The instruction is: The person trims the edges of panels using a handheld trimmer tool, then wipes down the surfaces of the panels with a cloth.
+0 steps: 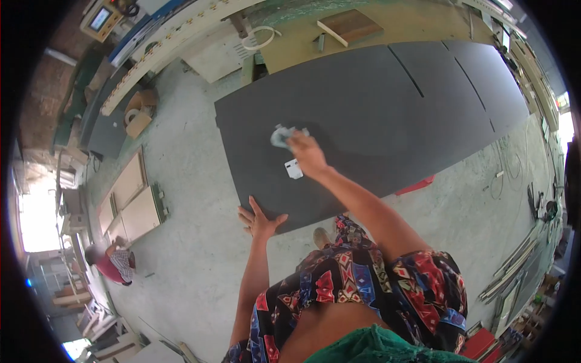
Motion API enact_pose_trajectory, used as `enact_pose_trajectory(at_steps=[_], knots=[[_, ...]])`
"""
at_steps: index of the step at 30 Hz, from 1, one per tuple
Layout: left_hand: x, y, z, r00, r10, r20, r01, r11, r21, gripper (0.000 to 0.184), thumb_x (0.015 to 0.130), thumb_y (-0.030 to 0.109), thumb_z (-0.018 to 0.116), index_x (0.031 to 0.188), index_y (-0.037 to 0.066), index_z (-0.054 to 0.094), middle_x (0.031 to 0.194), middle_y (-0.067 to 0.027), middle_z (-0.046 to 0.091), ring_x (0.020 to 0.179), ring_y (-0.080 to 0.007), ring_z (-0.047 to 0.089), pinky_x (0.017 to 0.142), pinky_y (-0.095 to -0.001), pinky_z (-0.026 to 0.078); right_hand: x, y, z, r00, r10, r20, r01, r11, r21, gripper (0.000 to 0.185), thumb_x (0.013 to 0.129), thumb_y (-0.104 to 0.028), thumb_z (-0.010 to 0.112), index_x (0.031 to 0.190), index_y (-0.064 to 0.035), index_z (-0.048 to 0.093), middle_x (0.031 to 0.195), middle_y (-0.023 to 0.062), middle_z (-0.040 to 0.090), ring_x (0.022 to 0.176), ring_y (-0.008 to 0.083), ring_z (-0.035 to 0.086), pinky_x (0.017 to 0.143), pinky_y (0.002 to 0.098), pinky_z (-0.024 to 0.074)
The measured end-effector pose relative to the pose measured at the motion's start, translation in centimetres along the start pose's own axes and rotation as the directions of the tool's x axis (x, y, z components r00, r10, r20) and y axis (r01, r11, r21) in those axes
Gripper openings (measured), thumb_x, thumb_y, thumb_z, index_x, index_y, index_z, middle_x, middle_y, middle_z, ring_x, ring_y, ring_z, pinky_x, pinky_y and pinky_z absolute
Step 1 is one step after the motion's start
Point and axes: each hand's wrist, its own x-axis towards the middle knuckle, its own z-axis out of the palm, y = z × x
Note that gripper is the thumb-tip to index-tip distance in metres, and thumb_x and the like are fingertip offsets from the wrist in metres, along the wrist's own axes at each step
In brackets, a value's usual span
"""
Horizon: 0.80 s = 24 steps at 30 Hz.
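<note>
A large dark grey panel [363, 103] lies flat in front of me, with narrow slots cut into its far right part. My right hand [310, 156] is closed on a crumpled whitish-blue rag [281, 137], which rests against the panel's surface; the rag is slightly blurred. Just below that hand, a small white card or label [293, 169] with a dark mark lies on the panel. At the near left corner, my left hand [261, 224] is spread open, its fingers touching the panel's edge.
A brown board [351, 26] lies beyond the panel, near a white loop of strap [260, 39]. Stacked light boards [134, 202] stand on the floor to the left. Another person [112, 264] bends nearby. A machine with a control screen [100, 19] is upper left.
</note>
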Motion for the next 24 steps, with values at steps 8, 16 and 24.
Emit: enact_pose_trajectory(at_steps=[8, 16, 24], knots=[[0.9, -1.4, 0.4, 1.000, -0.023, -0.005, 0.023, 0.999, 0.030, 0.145, 0.042, 0.076, 0.074, 0.148, 0.024, -0.009, 0.146, -0.0338, -0.018, 0.137, -0.0517, -0.010, 0.100, -0.0706, 0.015, 2.2, 1.9, 2.2, 0.957, -0.065, 0.284, 0.078, 0.996, -0.033, 0.039, 0.085, -0.015, 0.055, 0.124, -0.0105, 0.053, 0.140, 0.0079, 0.038, 0.135, 0.0263, 0.029, 0.110, 0.0490, 0.0211], [1.8, -1.2, 0.5, 0.999, -0.037, 0.017, 0.036, 0.999, 0.041, 0.144, 0.044, 0.072, 0.078, 0.147, 0.026, -0.010, 0.147, -0.0307, -0.021, 0.137, -0.0495, -0.013, 0.102, -0.0695, 0.014, -1.0, 20.1, -12.6, 0.853, 0.518, -0.069, -0.471, 0.705, -0.530, 0.039, 0.090, -0.019, 0.046, 0.127, -0.0094, 0.049, 0.136, 0.0117, 0.042, 0.128, 0.0286, 0.037, 0.100, 0.0472, 0.0298], [1.7, -0.5, 0.1, 0.997, -0.064, 0.041, 0.062, 0.997, 0.035, 0.143, 0.045, 0.070, 0.079, 0.147, 0.026, -0.011, 0.147, -0.0304, -0.022, 0.138, -0.0474, -0.013, 0.103, -0.0684, 0.013, -20.7, 30.4, -26.3, 0.336, 0.708, -0.622, -0.942, 0.246, -0.229, 0.035, 0.081, -0.007, 0.050, 0.113, -0.0069, 0.062, 0.127, 0.0168, 0.054, 0.120, 0.0337, 0.048, 0.101, 0.0386, 0.0386]])
